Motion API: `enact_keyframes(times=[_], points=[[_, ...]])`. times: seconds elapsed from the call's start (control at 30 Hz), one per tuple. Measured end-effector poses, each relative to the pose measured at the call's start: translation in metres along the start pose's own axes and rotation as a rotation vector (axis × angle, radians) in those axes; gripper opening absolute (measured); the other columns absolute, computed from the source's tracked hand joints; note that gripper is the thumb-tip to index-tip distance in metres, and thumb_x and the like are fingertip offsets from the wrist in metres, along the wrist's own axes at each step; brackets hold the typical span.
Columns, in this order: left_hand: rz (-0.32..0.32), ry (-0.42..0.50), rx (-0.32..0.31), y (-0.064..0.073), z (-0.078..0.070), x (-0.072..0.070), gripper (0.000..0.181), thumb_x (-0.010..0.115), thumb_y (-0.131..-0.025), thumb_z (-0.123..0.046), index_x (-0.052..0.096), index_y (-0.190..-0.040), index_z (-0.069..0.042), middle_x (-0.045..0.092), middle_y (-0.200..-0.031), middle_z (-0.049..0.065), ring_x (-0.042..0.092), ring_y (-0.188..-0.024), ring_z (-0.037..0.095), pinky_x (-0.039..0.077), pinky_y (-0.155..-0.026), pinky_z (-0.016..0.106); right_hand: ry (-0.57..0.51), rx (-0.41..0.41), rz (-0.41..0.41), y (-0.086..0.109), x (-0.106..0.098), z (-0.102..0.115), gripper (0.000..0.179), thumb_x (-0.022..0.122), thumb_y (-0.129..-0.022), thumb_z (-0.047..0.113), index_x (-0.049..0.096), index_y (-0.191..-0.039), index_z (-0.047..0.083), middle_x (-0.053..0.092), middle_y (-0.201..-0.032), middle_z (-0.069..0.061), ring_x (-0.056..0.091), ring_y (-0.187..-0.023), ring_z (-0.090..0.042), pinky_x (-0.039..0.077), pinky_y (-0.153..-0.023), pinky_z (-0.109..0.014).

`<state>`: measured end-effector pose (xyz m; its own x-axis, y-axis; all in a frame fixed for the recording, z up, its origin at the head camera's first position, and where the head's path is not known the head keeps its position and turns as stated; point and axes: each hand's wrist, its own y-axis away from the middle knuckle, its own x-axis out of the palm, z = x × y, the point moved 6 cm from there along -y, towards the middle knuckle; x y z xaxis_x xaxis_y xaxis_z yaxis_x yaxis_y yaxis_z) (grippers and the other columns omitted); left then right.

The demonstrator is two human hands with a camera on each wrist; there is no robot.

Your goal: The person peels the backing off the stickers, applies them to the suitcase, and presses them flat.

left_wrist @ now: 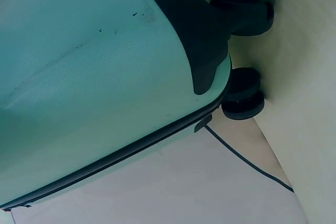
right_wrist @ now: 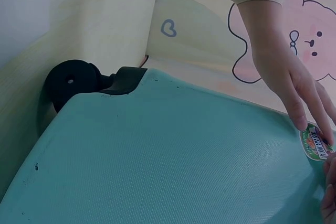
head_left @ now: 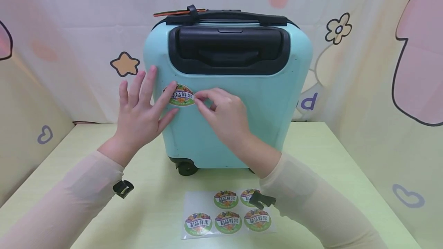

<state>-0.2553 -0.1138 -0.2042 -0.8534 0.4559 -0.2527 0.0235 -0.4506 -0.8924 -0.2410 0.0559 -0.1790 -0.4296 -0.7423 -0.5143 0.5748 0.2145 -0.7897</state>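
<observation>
The oval sticker (head_left: 184, 96) lies between my hands on the upper left of the suitcase (head_left: 194, 137), long axis roughly level, its right end pinched by my right hand (head_left: 226, 114), its left side touched by my left hand (head_left: 139, 115), fingers spread.

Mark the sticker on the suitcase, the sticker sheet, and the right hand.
Sticker (head_left: 183, 95): head view, middle of its printed face.
Sticker sheet (head_left: 199, 202): head view, bare backing at upper left.
Right hand (head_left: 226, 114): head view, back of the hand.
</observation>
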Motion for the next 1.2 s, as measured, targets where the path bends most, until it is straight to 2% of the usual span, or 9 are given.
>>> enact_keyframes(times=[0.2,0.5,0.73,1.03,1.2], points=[[-0.008,0.000,-0.004,0.002,-0.001,0.000,0.048,0.045,-0.095,-0.041,0.043,-0.139,-0.022,0.027,-0.148,0.016,0.021,-0.136,0.033,0.012,-0.106,0.055,-0.001,-0.011,-0.007,0.000,0.000,0.001,0.013,0.068,-0.085,0.014,0.072,-0.094,0.005,0.069,-0.089,-0.003,0.053,-0.057,-0.010,0.044,-0.056,-0.018],[0.013,0.001,0.012,0.008,-0.005,0.004,0.048,0.044,-0.095,-0.041,0.044,-0.138,-0.021,0.027,-0.148,0.016,0.021,-0.136,0.034,0.011,-0.106,0.056,-0.003,-0.003,-0.004,0.000,-0.001,0.001,0.014,0.069,-0.085,0.014,0.072,-0.095,0.005,0.069,-0.089,-0.003,0.052,-0.055,-0.009,0.043,-0.054,-0.019],[-0.015,0.005,0.026,0.014,-0.009,0.004,0.045,0.045,-0.094,-0.041,0.048,-0.135,-0.022,0.030,-0.147,0.015,0.026,-0.134,0.033,0.011,-0.107,0.054,-0.007,-0.002,-0.011,0.001,-0.002,0.001,0.014,0.068,-0.085,0.014,0.073,-0.096,0.005,0.069,-0.090,-0.002,0.051,-0.054,-0.008,0.041,-0.052,-0.019],[-0.005,-0.019,0.064,0.022,-0.014,0.006,0.044,0.046,-0.094,-0.041,0.051,-0.133,-0.020,0.033,-0.145,0.016,0.026,-0.134,0.032,0.012,-0.107,0.053,-0.064,0.023,-0.014,0.005,0.000,-0.003,0.016,0.066,-0.087,0.012,0.072,-0.099,0.005,0.069,-0.093,-0.003,0.049,-0.053,-0.008,0.041,-0.051,-0.020],[-0.002,-0.012,0.064,0.025,-0.015,0.007,0.044,0.047,-0.093,-0.041,0.052,-0.132,-0.020,0.034,-0.145,0.015,0.026,-0.134,0.032,0.013,-0.107,0.053,-0.104,0.025,-0.027,0.007,0.000,-0.004,0.019,0.065,-0.087,0.011,0.071,-0.103,0.003,0.069,-0.095,-0.005,0.046,-0.050,-0.008,0.039,-0.047,-0.021]])
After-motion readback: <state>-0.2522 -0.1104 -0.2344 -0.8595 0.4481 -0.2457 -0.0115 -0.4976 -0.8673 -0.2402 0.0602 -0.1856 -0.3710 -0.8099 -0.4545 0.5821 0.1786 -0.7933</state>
